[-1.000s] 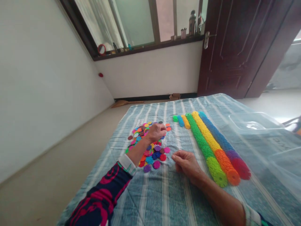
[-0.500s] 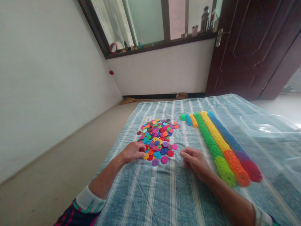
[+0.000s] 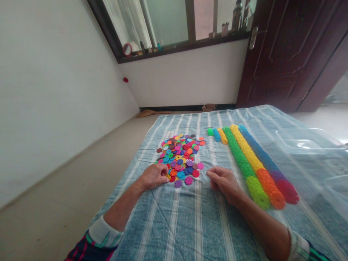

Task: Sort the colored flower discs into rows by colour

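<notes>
A loose pile of notched plastic snowflake discs [image 3: 181, 156] in many colours lies on the striped bedspread [image 3: 187, 221]. At its near left edge my left hand [image 3: 154, 176] is closed in a pinch, its fingertips over a yellow snowflake disc [image 3: 169, 177] that they partly cover. My right hand [image 3: 224, 181] rests to the right of the pile, apart from it, thumb and fingers pressed together. What its fingers hold, if anything, is hidden. Further right lie long stacked rows of discs: a green row [image 3: 239, 159], a yellow-and-orange row [image 3: 250, 156] and a blue-to-red row [image 3: 262, 156].
Three short stacks, one of them a yellow-orange stack [image 3: 222, 136], sit beyond my right hand. A clear plastic box [image 3: 310, 145] stands at the far right, with another clear plastic piece [image 3: 338, 186] nearer. The bed's left edge drops to the floor [image 3: 81, 181].
My left hand has edged slightly right, covering more of the yellow disc. My right hand has hardly moved. The whole view has shifted a little.
</notes>
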The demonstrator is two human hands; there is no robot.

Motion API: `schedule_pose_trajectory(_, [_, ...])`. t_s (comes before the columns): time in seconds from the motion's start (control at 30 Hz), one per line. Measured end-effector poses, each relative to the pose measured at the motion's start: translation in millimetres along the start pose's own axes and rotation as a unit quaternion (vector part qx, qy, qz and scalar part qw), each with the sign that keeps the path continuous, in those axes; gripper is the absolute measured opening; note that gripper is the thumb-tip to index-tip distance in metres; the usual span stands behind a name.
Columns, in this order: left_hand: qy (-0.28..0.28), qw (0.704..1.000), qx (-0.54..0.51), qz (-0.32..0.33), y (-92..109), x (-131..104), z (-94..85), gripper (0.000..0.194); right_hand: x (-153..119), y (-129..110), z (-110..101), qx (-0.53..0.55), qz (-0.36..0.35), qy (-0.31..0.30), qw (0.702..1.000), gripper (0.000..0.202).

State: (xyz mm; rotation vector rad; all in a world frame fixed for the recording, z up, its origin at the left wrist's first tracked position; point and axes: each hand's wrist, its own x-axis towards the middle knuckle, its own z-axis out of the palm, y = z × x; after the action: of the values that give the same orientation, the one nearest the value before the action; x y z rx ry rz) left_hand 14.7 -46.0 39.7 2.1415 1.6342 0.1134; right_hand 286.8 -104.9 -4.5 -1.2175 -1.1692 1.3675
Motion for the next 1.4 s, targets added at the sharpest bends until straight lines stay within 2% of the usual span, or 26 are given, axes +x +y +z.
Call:
schedule_pose_trajectory(0.23, [-0.054, 0.993, -0.103, -0.005, 4.0, -4.4, -17.4, 0.021, 0.1, 0.2, -0.2, -0.007, -0.001, 0.002, 1.0, 0.027])
schedule_pose_trajectory(0.33, [-0.054, 0.987, -0.152, 0.004, 15.2, 2.5, -24.9, 0.022, 1.8, 2.1, 0.4, 0.002, -0.007, -0.003, 1.0, 0.028])
schedule_pose_trajectory(0.4, [-0.039, 0.984, -0.171, 0.019, 28.3, 15.3, -24.8, 0.02, 3.1, 2.0, 1.2, 0.005, -0.004, -0.002, 1.0, 0.028])
schedule_pose_trajectory(0.53, [0.027, 0.98, -0.168, 0.102, 64.3, 60.7, -8.5, 0.016, 5.4, -1.1, 3.4, 0.01, 0.0, 0.0, 1.0, 0.026])
schedule_pose_trajectory(0.7, [0.081, 0.967, -0.182, 0.161, 110.8, 133.2, 31.1, 0.014, 7.2, -3.3, 4.4, 0.026, -0.003, -0.003, 1.0, 0.025])
schedule_pose_trajectory(0.8, [0.109, 0.965, -0.17, 0.167, 133.7, 170.3, 52.8, 0.012, 8.4, -1.8, 4.7, 0.031, 0.001, -0.005, 0.999, 0.024])
schedule_pose_trajectory(0.9, [0.12, 0.969, -0.159, 0.148, 151.7, 196.8, 66.8, 0.013, 10.1, 0.5, 5.5, 0.034, -0.005, -0.005, 0.999, 0.023])
schedule_pose_trajectory(1.1, [0.117, 0.974, -0.127, 0.147, 170.6, 221.8, 76.1, 0.014, 13.5, 0.7, 7.3, 0.052, 0.002, -0.01, 0.999, 0.024])
schedule_pose_trajectory(1.4, [0.138, 0.98, -0.079, 0.123, 175.8, 222.8, 76.4, 0.015, 14.9, 1.6, 7.6, 0.056, 0.011, -0.009, 0.998, 0.023])
